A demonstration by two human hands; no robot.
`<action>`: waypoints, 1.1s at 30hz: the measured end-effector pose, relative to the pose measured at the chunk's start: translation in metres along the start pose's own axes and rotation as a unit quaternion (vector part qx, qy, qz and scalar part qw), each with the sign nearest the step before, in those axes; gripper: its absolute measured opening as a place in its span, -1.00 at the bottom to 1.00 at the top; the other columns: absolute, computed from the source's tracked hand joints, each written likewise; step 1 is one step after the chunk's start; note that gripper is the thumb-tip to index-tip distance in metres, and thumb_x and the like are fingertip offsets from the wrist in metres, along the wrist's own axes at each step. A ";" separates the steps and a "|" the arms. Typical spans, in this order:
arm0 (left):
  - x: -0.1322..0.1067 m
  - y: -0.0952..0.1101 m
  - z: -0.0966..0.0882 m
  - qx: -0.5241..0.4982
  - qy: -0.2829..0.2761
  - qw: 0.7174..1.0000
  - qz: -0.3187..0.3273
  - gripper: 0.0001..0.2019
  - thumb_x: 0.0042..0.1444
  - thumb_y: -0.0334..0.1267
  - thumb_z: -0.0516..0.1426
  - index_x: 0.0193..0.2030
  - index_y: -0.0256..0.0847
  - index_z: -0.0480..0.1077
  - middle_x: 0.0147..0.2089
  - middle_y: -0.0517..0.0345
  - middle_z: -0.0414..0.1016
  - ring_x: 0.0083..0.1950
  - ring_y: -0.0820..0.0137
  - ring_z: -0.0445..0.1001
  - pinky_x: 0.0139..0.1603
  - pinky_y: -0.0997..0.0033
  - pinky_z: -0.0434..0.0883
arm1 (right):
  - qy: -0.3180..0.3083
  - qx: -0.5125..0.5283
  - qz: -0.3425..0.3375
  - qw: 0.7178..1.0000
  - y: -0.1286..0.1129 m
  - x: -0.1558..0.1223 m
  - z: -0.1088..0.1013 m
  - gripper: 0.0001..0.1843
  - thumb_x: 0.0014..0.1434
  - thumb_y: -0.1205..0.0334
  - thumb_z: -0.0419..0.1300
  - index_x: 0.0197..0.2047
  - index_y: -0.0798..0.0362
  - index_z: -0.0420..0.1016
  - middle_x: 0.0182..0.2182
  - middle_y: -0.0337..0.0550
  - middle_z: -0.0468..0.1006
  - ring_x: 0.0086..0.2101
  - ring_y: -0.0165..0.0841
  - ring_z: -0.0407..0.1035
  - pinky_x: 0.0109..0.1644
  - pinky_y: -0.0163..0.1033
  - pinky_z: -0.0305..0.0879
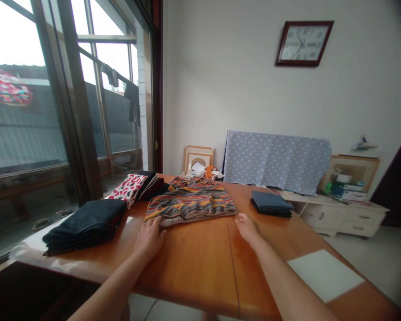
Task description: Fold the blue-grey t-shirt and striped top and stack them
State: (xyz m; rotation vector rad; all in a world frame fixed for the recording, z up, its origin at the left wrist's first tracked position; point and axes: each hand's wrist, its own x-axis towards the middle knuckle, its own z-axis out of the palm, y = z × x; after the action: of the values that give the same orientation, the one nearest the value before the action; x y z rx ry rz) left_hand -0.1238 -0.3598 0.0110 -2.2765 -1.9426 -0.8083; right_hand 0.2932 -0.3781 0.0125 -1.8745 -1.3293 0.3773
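Note:
A striped garment in orange, grey and dark red lies spread on the wooden table, its grey hem toward me. My left hand rests at the hem's left corner, fingers stretched over the cloth and thumb apart. Just off the right corner is my right hand, its fingers curled in, with a small gap between it and the cloth. Nothing shows in its fingers. The garment's far end is bunched and partly hard to make out.
Folded dark clothes are stacked at the left, before a red-and-white patterned cloth. A folded blue-grey pile sits right of the garment. A white sheet lies near the right edge. Beyond stands a low white cabinet.

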 end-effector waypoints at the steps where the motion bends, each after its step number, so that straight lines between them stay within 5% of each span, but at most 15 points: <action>1: 0.001 -0.001 0.003 -0.002 -0.006 1.000 -0.008 -0.44 0.24 -0.16 0.08 0.36 -0.28 0.24 0.34 -0.19 0.31 0.33 0.01 0.26 0.30 0.06 0.20 | 0.006 -0.016 0.001 1.000 0.000 0.009 0.004 -0.49 0.19 0.17 0.14 0.20 0.04 0.43 0.09 0.03 0.55 0.07 -0.19 0.44 0.15 -0.19 0.29; 8: 0.003 -0.013 0.012 0.008 -0.012 1.000 -0.028 -0.46 0.23 -0.15 0.07 0.32 -0.30 0.27 0.25 -0.19 0.40 0.28 0.05 0.34 0.28 0.12 0.24 | 0.027 -0.079 0.023 0.996 -0.004 0.055 0.031 -0.22 0.13 0.23 0.17 0.42 0.04 0.17 0.24 0.19 0.37 0.16 -0.04 0.35 0.19 -0.07 0.23; 12: 0.004 -0.014 0.010 0.003 -0.003 0.999 -0.033 -0.50 0.20 -0.17 0.11 0.26 -0.27 0.34 0.24 -0.18 0.40 0.25 0.06 0.35 0.23 0.13 0.27 | 0.012 -0.078 0.040 0.996 -0.001 0.065 0.033 -0.55 0.05 0.22 0.22 0.05 -0.05 0.57 -0.02 0.06 0.59 0.00 -0.04 0.47 0.05 -0.07 0.30; 15: 0.004 -0.015 0.009 -0.022 0.000 0.999 -0.025 -0.67 0.19 -0.23 0.10 0.08 -0.18 0.48 0.12 -0.09 0.48 0.16 0.12 0.40 0.17 0.19 0.31 | 0.014 -0.045 0.042 0.998 0.002 0.061 0.024 -0.84 0.02 0.20 0.21 -0.31 -0.04 0.60 -0.27 -0.03 0.66 -0.13 -0.12 0.52 -0.08 -0.16 0.33; 20: -0.003 -0.010 -0.004 -0.043 0.030 0.996 -0.068 -0.83 0.13 -0.33 0.10 -0.17 -0.15 0.49 -0.08 0.01 0.50 -0.01 0.19 0.46 0.02 0.26 0.36 | 0.055 0.080 0.058 0.994 0.006 0.030 -0.012 -0.75 0.10 0.12 0.07 -0.27 0.04 0.49 -0.41 -0.05 0.64 -0.35 -0.22 0.57 -0.40 -0.28 0.33; 23: -0.017 -0.006 -0.026 -0.064 0.068 0.992 -0.088 -0.87 0.13 -0.29 0.10 -0.20 -0.13 0.43 -0.13 0.06 0.50 -0.08 0.22 0.47 -0.10 0.31 0.35 | 0.075 0.164 0.066 0.981 0.011 -0.003 -0.044 -0.67 0.11 0.03 0.08 -0.19 0.08 0.44 -0.37 -0.03 0.64 -0.39 -0.24 0.58 -0.51 -0.33 0.27; 27: -0.043 -0.006 -0.070 -0.180 0.076 0.977 -0.089 -0.82 0.19 -0.09 0.10 -0.15 -0.11 0.38 -0.33 0.20 0.46 -0.33 0.34 0.44 -0.36 0.42 0.27 | 0.086 0.333 0.070 0.936 0.015 -0.062 -0.094 -0.59 -0.04 -0.02 0.34 -0.18 0.06 0.45 -0.36 -0.07 0.64 -0.42 -0.28 0.54 -0.54 -0.36 0.22; 33: -0.078 -0.006 -0.164 -0.410 -0.034 0.910 -0.046 -0.62 0.08 0.02 0.24 -0.03 -0.10 0.41 -0.17 0.09 0.58 -0.20 0.28 0.52 -0.34 0.43 0.36 | 0.039 0.361 0.034 0.931 -0.002 -0.152 -0.168 -0.64 0.01 0.03 0.40 -0.12 -0.08 0.52 -0.27 -0.09 0.61 -0.37 -0.28 0.47 -0.46 -0.27 0.34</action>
State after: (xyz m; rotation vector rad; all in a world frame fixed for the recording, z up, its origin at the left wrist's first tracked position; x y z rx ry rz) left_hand -0.1937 -0.4882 0.1193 -2.6185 -1.9840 -1.8753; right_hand 0.3370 -0.5852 0.0919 -1.2935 -0.8940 0.7095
